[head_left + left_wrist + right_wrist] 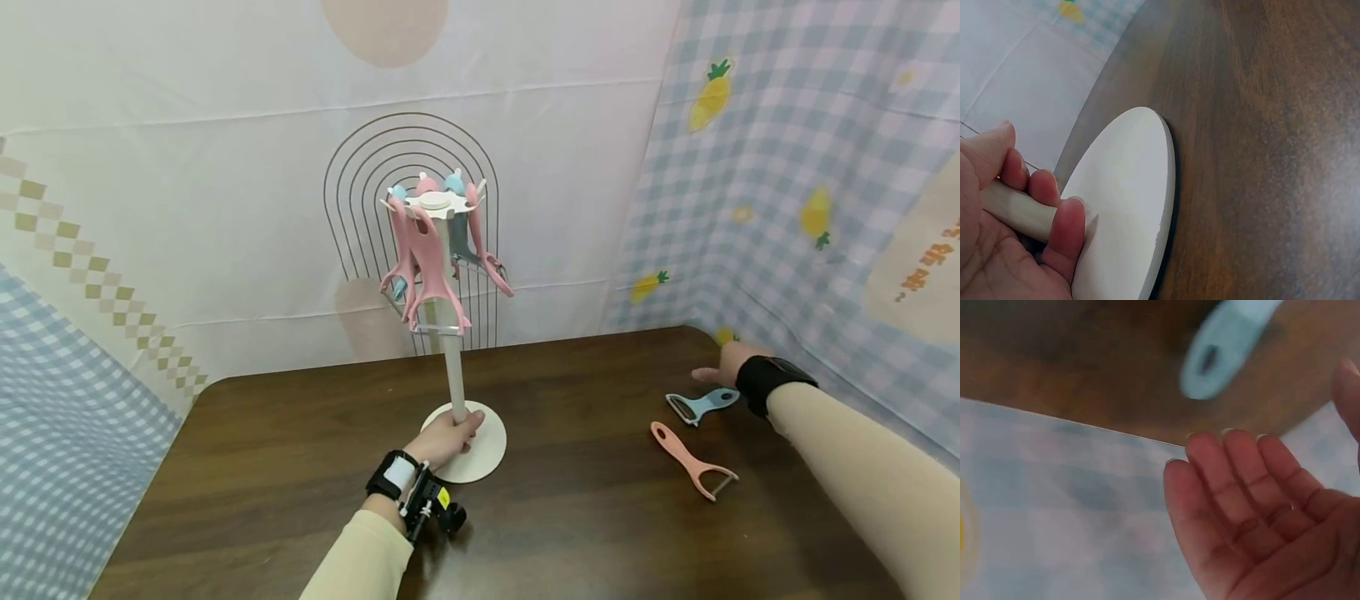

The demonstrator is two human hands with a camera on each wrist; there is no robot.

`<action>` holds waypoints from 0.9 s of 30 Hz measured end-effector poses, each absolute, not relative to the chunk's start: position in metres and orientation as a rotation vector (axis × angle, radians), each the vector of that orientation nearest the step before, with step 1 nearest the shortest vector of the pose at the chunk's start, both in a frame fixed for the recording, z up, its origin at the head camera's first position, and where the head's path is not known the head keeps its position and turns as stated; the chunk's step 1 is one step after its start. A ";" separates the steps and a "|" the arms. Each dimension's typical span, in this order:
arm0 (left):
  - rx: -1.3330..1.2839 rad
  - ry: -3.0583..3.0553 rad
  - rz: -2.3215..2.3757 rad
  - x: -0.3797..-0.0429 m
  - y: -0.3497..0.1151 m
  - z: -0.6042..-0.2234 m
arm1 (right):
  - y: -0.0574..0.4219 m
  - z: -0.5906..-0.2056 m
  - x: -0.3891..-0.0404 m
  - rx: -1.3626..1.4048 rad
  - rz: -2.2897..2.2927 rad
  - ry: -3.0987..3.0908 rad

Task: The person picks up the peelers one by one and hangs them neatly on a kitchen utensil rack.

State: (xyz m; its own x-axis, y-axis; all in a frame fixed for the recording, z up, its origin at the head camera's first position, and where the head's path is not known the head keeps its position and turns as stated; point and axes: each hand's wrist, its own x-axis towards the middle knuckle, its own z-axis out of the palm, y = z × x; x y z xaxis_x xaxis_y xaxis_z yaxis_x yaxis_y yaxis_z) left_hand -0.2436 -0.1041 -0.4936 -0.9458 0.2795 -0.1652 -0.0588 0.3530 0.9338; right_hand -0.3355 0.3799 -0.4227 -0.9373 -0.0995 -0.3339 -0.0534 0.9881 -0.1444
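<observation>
My left hand (pixel 444 439) grips the pole of a white stand (pixel 483 446) low down, just above its round base. In the left wrist view the fingers curl round the pole (pixel 1019 209) beside the base (pixel 1125 181). Several pink peelers (pixel 430 267) and blue-grey ones hang from the hooks at the stand's top. My right hand (pixel 731 364) is over the table's far right edge, fingers extended, holding nothing. Close by lies a blue peeler (pixel 703 405), its holed handle (pixel 1222 356) just past the fingertips in the right wrist view. A pink peeler (pixel 690 458) lies nearer the front.
The dark wooden table (pixel 285 467) has rounded far corners. A white printed cloth (pixel 225 250) hangs behind it, and blue checked cloth (pixel 787 167) with pineapples hangs along the right side. More checked cloth (pixel 60 433) is at the left.
</observation>
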 end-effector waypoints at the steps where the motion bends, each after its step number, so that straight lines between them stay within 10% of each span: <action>1: 0.194 2.324 1.620 -0.244 -0.104 -0.494 | 0.383 -0.425 -0.335 -0.063 -0.186 2.773; 27: 0.201 2.348 1.574 -0.247 -0.104 -0.495 | 0.386 -0.453 -0.330 -0.050 -0.220 2.574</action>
